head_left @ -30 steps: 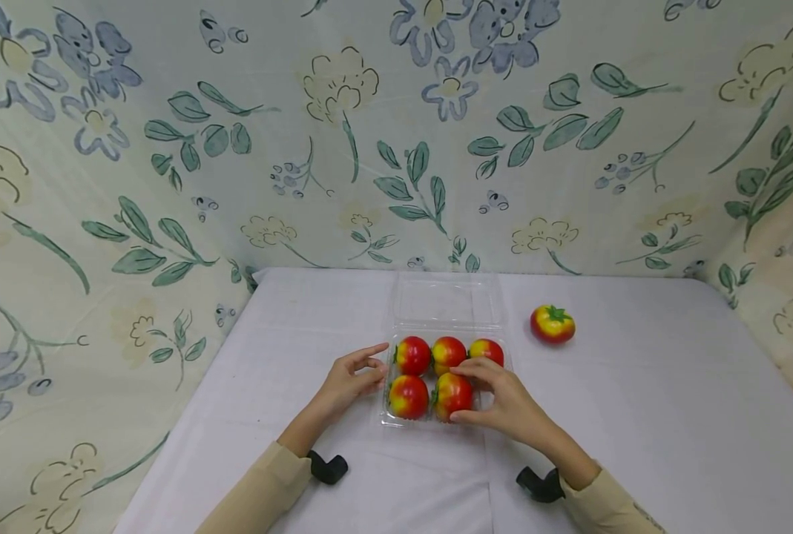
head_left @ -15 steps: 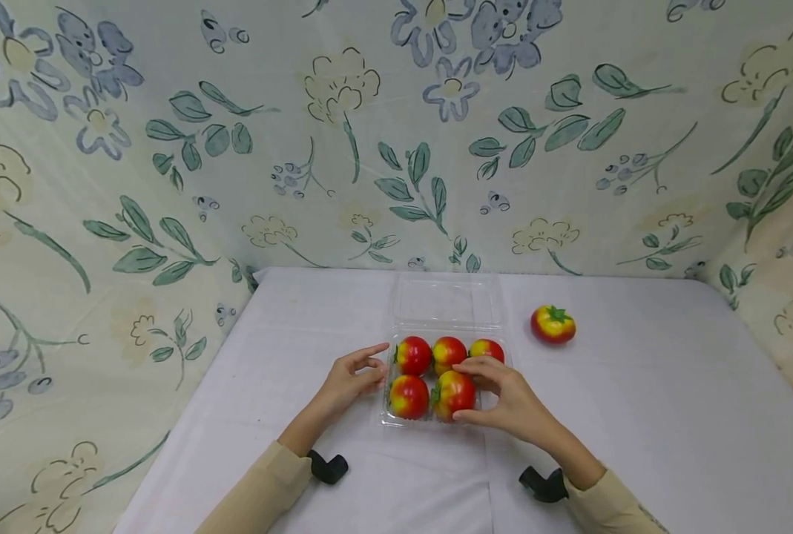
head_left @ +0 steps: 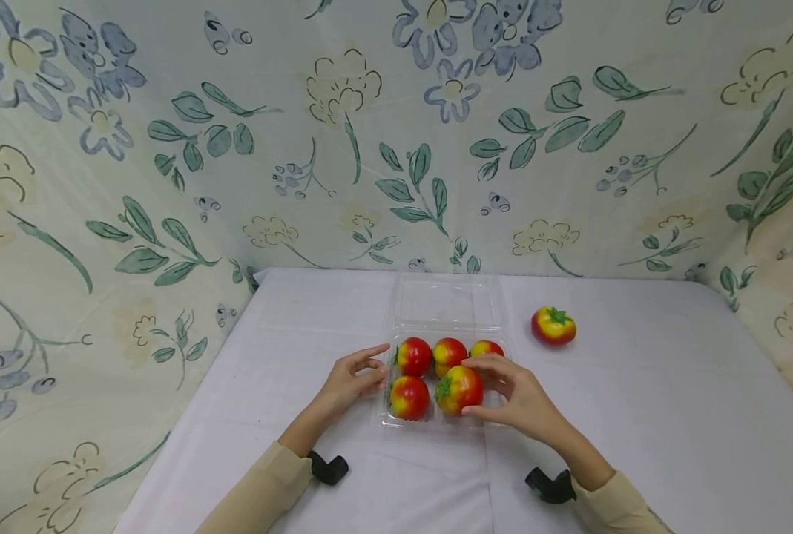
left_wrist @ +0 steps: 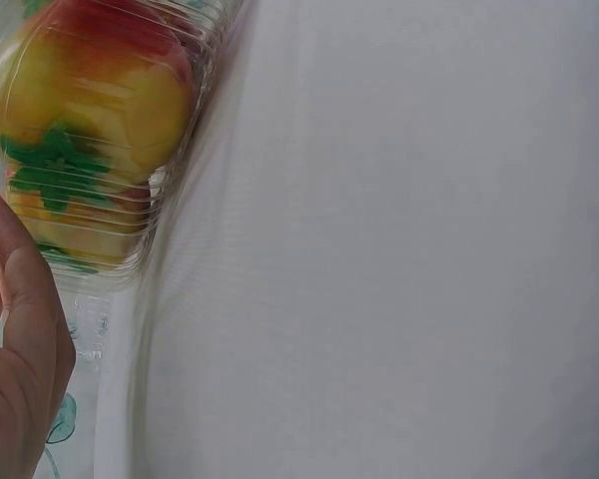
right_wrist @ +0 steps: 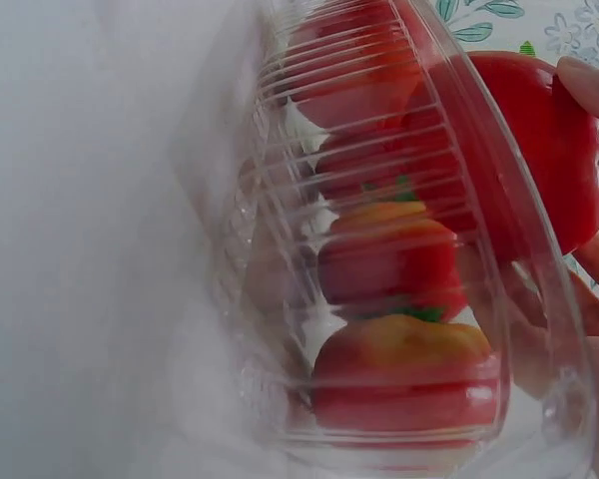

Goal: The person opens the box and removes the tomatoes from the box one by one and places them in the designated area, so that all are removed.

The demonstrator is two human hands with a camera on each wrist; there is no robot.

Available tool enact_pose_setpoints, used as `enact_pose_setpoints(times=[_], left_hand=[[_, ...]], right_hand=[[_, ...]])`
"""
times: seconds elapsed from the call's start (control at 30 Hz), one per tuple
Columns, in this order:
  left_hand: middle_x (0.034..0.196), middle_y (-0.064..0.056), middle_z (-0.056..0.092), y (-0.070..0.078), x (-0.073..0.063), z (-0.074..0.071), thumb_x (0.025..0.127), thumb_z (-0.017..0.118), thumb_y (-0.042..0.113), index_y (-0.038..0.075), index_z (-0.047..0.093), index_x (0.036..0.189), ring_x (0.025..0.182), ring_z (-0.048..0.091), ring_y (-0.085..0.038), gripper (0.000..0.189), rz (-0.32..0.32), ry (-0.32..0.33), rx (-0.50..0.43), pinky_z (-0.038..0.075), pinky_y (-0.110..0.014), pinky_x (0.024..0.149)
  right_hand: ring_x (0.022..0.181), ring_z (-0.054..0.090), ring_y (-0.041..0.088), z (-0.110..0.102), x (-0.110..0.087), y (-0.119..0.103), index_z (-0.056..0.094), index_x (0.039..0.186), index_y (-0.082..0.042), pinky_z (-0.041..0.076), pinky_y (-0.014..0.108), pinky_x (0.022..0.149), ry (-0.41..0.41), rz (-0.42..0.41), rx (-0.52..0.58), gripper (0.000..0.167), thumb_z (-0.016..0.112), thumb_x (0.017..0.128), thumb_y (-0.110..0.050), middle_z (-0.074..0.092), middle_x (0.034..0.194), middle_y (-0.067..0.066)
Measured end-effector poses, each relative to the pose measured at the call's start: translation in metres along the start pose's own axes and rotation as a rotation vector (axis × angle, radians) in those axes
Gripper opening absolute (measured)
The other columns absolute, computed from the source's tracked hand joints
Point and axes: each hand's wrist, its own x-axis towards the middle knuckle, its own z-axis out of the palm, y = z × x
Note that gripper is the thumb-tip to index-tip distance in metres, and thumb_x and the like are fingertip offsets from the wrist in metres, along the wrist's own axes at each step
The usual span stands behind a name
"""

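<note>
My right hand pinches a red-and-yellow tomato with a green leafy top, thumb in front and fingers behind. It is lifted and tilted at the front right of a clear plastic clamshell box; in the right wrist view the tomato rises above the rim. Several similar tomatoes sit in the box, the back right one partly hidden by my fingers. My left hand rests at the box's left side, fingers loosely bent; in the left wrist view its fingertips are right at the ribbed wall.
Another red-and-yellow tomato stands upright on the white cloth, right of the box. The box's lid lies folded back behind it. A flower-patterned curtain hangs at the back and sides.
My right hand has raised the front right tomato and moved it slightly right, tipping its green top more toward the camera. The left hand stays in place.
</note>
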Motion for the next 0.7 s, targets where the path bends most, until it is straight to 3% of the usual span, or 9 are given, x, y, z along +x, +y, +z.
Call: enact_pose_setpoints(times=[0.33,0.7], left_hand=[[0.099,-0.009,0.061,0.001,-0.002,0.001,0.095,0.069,0.01,0.005,0.054,0.143,0.077,0.066,-0.016,0.05,0.0,0.014,0.006,0.059,-0.027,0.078],[0.1,-0.009,0.061,0.002,-0.002,0.0,0.095,0.069,0.011,0.007,0.054,0.143,0.078,0.066,-0.017,0.051,-0.021,0.017,0.026,0.058,-0.027,0.079]], right_hand=[[0.113,0.06,0.028,-0.007,-0.003,0.002,0.06,0.13,-0.007,0.051,0.032,0.096,-0.018,0.049,0.091,0.059,0.087,0.078,-0.013,0.058,0.132,0.013],[0.113,0.058,0.015,-0.016,-0.007,0.006,0.058,0.133,-0.004,0.051,0.025,0.094,-0.005,0.003,0.118,0.063,0.086,0.077,-0.006,0.057,0.134,0.015]])
